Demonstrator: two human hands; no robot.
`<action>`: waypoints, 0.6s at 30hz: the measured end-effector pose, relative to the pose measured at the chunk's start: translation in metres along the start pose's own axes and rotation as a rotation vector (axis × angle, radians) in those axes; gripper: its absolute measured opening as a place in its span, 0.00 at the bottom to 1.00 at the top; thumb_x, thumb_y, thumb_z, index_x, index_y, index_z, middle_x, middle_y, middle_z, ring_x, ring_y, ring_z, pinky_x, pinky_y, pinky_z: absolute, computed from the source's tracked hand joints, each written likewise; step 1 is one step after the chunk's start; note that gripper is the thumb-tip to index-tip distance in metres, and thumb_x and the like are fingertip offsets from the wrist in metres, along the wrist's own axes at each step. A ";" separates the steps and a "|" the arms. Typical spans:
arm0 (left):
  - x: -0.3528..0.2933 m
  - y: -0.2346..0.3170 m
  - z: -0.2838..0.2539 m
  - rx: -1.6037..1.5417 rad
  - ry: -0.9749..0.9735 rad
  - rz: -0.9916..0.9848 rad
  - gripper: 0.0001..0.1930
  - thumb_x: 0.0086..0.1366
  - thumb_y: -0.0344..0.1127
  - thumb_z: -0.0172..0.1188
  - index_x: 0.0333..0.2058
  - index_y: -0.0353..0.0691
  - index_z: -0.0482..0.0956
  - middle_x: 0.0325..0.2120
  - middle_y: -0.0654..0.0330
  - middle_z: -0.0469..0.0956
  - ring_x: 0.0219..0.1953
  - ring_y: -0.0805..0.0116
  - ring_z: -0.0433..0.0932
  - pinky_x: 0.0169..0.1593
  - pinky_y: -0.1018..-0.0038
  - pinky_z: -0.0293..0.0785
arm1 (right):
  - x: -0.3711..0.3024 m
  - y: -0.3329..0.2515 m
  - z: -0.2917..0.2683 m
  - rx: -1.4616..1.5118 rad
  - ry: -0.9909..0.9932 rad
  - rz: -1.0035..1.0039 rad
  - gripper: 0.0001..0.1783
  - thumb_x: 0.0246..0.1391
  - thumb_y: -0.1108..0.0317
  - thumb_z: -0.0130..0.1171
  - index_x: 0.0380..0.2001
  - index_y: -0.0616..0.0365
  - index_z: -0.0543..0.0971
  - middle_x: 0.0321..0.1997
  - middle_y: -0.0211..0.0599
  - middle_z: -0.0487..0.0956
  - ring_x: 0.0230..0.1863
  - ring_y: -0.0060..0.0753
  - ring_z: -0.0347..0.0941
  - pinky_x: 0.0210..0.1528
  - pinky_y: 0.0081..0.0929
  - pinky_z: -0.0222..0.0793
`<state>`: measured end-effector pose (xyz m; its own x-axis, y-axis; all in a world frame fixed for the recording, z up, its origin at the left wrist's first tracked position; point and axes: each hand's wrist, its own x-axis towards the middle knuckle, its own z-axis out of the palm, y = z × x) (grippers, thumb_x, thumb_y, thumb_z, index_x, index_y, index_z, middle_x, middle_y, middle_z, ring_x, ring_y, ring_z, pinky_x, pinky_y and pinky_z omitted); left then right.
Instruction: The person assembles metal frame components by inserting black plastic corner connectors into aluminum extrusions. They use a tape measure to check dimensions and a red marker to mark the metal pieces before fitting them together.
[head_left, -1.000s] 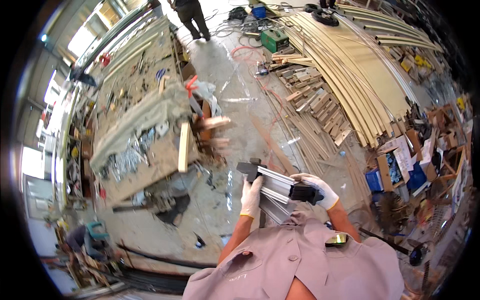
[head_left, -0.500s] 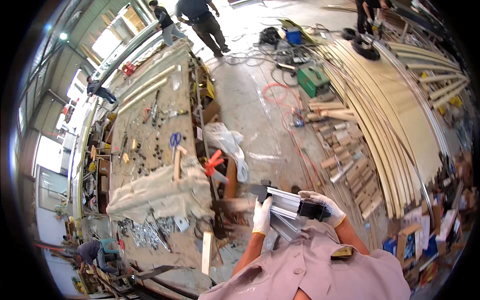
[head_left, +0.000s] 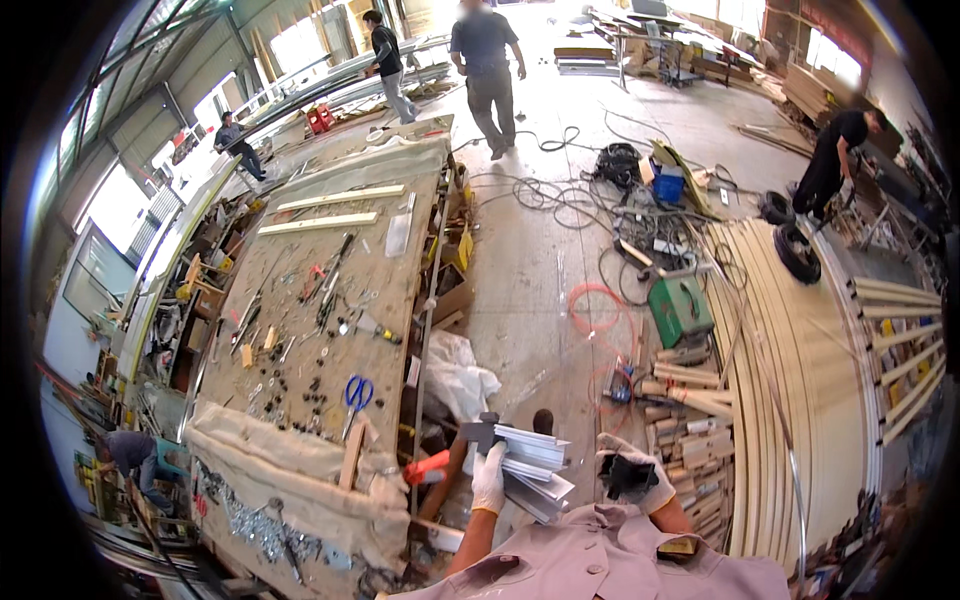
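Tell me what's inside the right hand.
The gloved right hand holds a jagged black object, possibly several pieces bunched together. Its exposed side shows; the side against the palm is covered, so its full shape cannot be seen.

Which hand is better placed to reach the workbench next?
Likely the left hand: it's nearer the workbench, though holding silver profiles. The right hand, holding black pieces, is farther across.
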<state>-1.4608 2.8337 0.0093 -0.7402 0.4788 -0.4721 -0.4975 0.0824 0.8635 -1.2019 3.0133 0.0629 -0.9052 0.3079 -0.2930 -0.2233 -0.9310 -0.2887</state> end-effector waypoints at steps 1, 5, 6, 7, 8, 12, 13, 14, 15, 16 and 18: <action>0.029 0.007 0.012 0.015 0.002 0.023 0.26 0.67 0.42 0.64 0.61 0.39 0.76 0.52 0.62 0.78 0.53 0.66 0.74 0.60 0.68 0.68 | 0.023 -0.016 -0.003 0.024 0.011 0.001 0.34 0.66 0.69 0.58 0.72 0.61 0.64 0.52 0.49 0.83 0.49 0.45 0.82 0.52 0.43 0.81; 0.160 0.041 0.054 0.021 0.010 0.132 0.26 0.69 0.43 0.61 0.61 0.34 0.76 0.51 0.58 0.80 0.53 0.64 0.76 0.59 0.69 0.69 | 0.131 -0.084 -0.025 -0.309 0.050 0.038 0.27 0.72 0.64 0.56 0.69 0.62 0.68 0.52 0.36 0.82 0.50 0.33 0.80 0.56 0.34 0.79; 0.185 0.065 0.069 0.033 0.015 0.129 0.26 0.68 0.43 0.61 0.61 0.34 0.76 0.50 0.57 0.80 0.52 0.64 0.76 0.57 0.68 0.70 | 0.158 -0.101 -0.023 -0.582 0.127 0.013 0.26 0.73 0.63 0.55 0.69 0.62 0.69 0.53 0.33 0.82 0.51 0.31 0.79 0.58 0.32 0.77; 0.235 0.055 0.069 0.136 0.012 0.138 0.27 0.68 0.43 0.61 0.61 0.32 0.76 0.50 0.56 0.80 0.50 0.62 0.77 0.56 0.67 0.71 | 0.181 -0.123 -0.027 -0.299 0.132 0.076 0.26 0.74 0.58 0.54 0.68 0.62 0.70 0.57 0.30 0.80 0.55 0.30 0.77 0.61 0.29 0.74; 0.231 0.124 0.109 0.066 -0.035 0.110 0.29 0.69 0.46 0.61 0.61 0.30 0.75 0.52 0.54 0.80 0.52 0.60 0.76 0.59 0.67 0.70 | 0.203 -0.144 -0.007 -0.332 0.148 0.035 0.27 0.72 0.57 0.57 0.66 0.62 0.72 0.58 0.32 0.80 0.56 0.28 0.77 0.60 0.28 0.74; 0.345 0.195 0.176 0.230 0.023 0.159 0.32 0.70 0.50 0.61 0.61 0.29 0.74 0.54 0.49 0.78 0.56 0.57 0.74 0.64 0.65 0.65 | 0.311 -0.222 -0.015 -0.671 0.492 0.199 0.32 0.69 0.44 0.59 0.63 0.58 0.76 0.42 0.33 0.84 0.38 0.28 0.82 0.41 0.29 0.81; 0.374 0.209 0.196 0.280 0.078 0.186 0.32 0.70 0.50 0.60 0.61 0.28 0.74 0.53 0.47 0.79 0.55 0.56 0.74 0.64 0.65 0.65 | 0.330 -0.244 0.001 -0.570 0.434 0.165 0.31 0.70 0.44 0.58 0.62 0.59 0.76 0.42 0.34 0.85 0.38 0.28 0.82 0.41 0.28 0.82; 0.401 0.223 0.214 0.292 0.072 0.167 0.30 0.70 0.49 0.60 0.59 0.28 0.74 0.51 0.48 0.80 0.53 0.58 0.75 0.62 0.65 0.66 | 0.350 -0.260 0.004 -0.474 0.380 0.127 0.30 0.70 0.45 0.58 0.61 0.59 0.77 0.42 0.35 0.85 0.39 0.27 0.82 0.41 0.27 0.82; 0.429 0.241 0.238 0.329 0.032 0.186 0.29 0.71 0.48 0.60 0.60 0.29 0.73 0.52 0.51 0.78 0.55 0.60 0.73 0.64 0.67 0.64 | 0.379 -0.272 -0.001 -0.425 0.312 0.044 0.31 0.71 0.45 0.57 0.62 0.60 0.76 0.42 0.36 0.85 0.39 0.27 0.82 0.42 0.26 0.81; 0.457 0.254 0.259 0.353 0.000 0.203 0.29 0.71 0.47 0.60 0.61 0.30 0.71 0.54 0.53 0.76 0.56 0.62 0.71 0.65 0.68 0.62 | 0.413 -0.286 -0.003 -0.390 0.245 -0.032 0.31 0.72 0.45 0.56 0.62 0.61 0.74 0.43 0.38 0.85 0.39 0.27 0.82 0.42 0.25 0.81; 0.522 0.270 0.293 0.323 -0.022 0.213 0.28 0.72 0.46 0.59 0.60 0.30 0.71 0.51 0.54 0.77 0.54 0.63 0.73 0.63 0.68 0.65 | 0.487 -0.323 0.005 -0.214 0.253 0.057 0.32 0.72 0.46 0.56 0.65 0.62 0.71 0.43 0.39 0.85 0.38 0.26 0.81 0.39 0.25 0.79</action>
<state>-1.8493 3.3619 0.0482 -0.8000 0.5331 -0.2754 -0.1630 0.2487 0.9548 -1.5725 3.4631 0.0182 -0.7894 0.3203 -0.5238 -0.0696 -0.8943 -0.4421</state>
